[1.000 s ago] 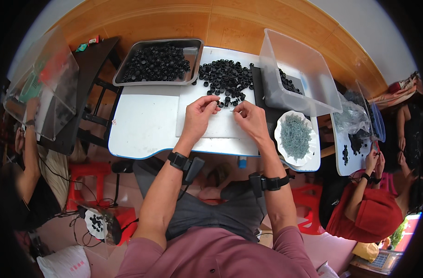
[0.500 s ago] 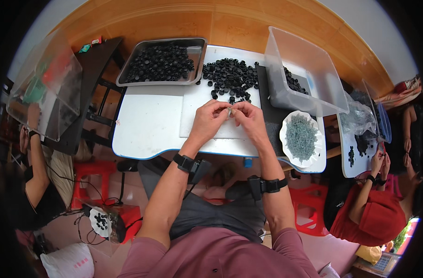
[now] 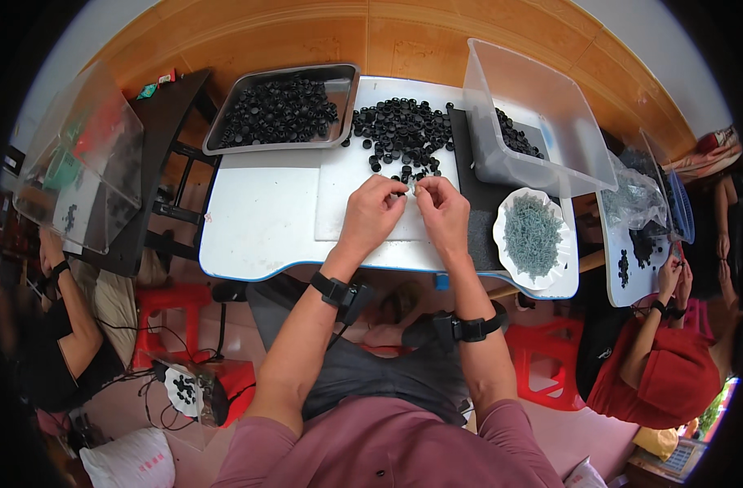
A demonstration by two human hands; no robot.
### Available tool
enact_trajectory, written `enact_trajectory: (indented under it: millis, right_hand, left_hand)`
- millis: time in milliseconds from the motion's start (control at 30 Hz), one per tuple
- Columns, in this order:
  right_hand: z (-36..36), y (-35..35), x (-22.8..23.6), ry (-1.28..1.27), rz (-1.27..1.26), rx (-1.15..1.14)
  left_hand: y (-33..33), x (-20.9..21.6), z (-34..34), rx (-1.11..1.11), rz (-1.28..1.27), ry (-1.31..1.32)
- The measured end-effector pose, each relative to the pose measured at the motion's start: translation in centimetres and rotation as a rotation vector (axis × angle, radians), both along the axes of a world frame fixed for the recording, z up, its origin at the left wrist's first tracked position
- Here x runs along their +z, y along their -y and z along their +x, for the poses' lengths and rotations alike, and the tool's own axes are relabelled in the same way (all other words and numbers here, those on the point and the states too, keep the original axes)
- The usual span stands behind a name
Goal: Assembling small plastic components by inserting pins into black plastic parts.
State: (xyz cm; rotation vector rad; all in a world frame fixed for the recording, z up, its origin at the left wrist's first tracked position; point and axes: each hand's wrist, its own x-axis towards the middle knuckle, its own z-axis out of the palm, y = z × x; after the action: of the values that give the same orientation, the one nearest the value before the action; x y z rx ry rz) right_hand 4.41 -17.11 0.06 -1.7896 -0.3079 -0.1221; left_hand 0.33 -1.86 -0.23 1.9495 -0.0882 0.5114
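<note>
My left hand [image 3: 373, 213] is closed in a pinch, and a bit of something small and dark shows at its fingertips. Just beside it, my right hand [image 3: 443, 213] is also pinched, its fingertips on something pale and too small to name. A narrow gap lies between the two hands, above the white board [image 3: 339, 199]. Right beyond my fingertips spreads a loose pile of small round black caps [image 3: 404, 130]. To the right of my right hand, a white scalloped dish [image 3: 502, 236] holds many tiny grey-green pieces [image 3: 533, 236].
A metal tray [image 3: 286, 147] of black caps stands back left. At back right, a clear plastic bin [image 3: 542, 106] with black parts rests by a dark mat [image 3: 479, 236]. People sit at tables on both sides; red stools [image 3: 546, 366] stand near.
My hands have moved apart, from fingertips touching to a small gap between them. My head view has shifted slightly. On the left, the neighbour's hand has come down from the clear bin.
</note>
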Motion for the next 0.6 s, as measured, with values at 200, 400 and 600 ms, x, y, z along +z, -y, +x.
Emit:
enact_trajectory:
  millis: [200,400,600]
  right_hand:
    - [-0.3,-0.1,-0.2,0.019,0.06,-0.046]
    - [-0.6,-0.4,-0.3,0.083,0.086,0.02]
    - [-0.7,-0.4,-0.3,0.116,0.083,0.049]
  left_hand:
    - [0.7,0.5,-0.1,0.03,0.077,0.112]
    - [-0.1,0.8,-0.1,-0.033,-0.085,-0.045]
    - [-0.6,0.6,0.0,-0.064,-0.204,-0.051]
